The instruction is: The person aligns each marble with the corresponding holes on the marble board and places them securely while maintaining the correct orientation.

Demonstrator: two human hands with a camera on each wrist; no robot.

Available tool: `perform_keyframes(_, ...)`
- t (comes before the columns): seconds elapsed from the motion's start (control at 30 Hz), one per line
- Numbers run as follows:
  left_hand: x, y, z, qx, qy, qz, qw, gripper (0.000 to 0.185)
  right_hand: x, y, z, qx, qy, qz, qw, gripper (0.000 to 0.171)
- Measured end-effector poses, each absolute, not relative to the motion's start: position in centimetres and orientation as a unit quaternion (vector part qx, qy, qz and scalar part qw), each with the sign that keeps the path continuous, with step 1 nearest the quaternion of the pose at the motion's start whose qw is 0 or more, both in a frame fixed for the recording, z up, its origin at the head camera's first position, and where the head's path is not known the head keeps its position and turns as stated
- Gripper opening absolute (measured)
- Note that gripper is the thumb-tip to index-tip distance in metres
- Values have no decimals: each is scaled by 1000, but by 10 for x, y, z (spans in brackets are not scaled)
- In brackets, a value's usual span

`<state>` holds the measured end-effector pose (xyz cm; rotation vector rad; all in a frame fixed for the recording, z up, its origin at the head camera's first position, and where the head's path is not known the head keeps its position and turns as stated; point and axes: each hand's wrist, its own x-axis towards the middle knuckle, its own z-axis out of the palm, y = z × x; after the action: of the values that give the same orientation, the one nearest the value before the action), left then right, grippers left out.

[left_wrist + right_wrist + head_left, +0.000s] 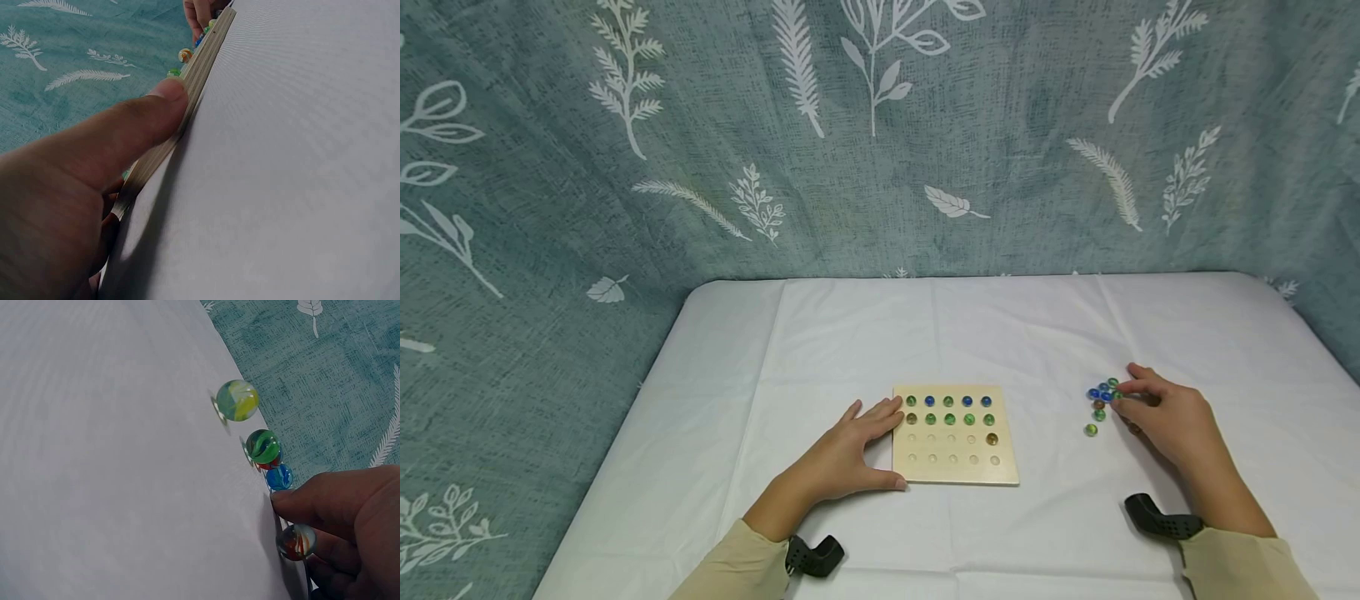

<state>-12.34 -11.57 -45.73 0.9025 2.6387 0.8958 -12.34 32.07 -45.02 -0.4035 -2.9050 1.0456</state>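
From the head view I see my left hand (850,454) lying flat, fingers straight, against the left edge of the wooden peg board (957,435), thumb along its near corner. The board sits mid-table on the white cloth (1015,333); its two far rows are full of green and blue marbles and one brownish marble (992,438) sits in the third row. My right hand (1165,412) is at the loose cluster of marbles (1101,400) to the right, fingers curled in at its edge.

The left wrist view shows the thumb (164,106) pressed on the board's plywood edge (200,69), so the brace looks sound.

The right wrist view has the yellow-green marble (237,400), a green one (263,445) and a blue one (279,477) in a line, and an orange-streaked marble (296,542) tucked under my fingertips (whether it is truly pinched or only touched I cannot tell).

To do this well, I would pinch one marble from above without nudging its neighbours, since they roll freely on cloth, and hold the board steady.
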Motion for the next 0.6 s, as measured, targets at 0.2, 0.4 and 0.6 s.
perform_keyframes(0.2,-124,-116,-457,305,896,303,107,96,-124,321,-451,-129,-934,332,17,38)
perform_keyframes(0.4,-124,-115,-457,305,895,306,108,97,-124,322,-453,-127,-935,329,20,37)
perform_keyframes(0.6,-124,-116,-456,306,894,308,109,97,-125,320,-453,-136,-935,328,19,36)
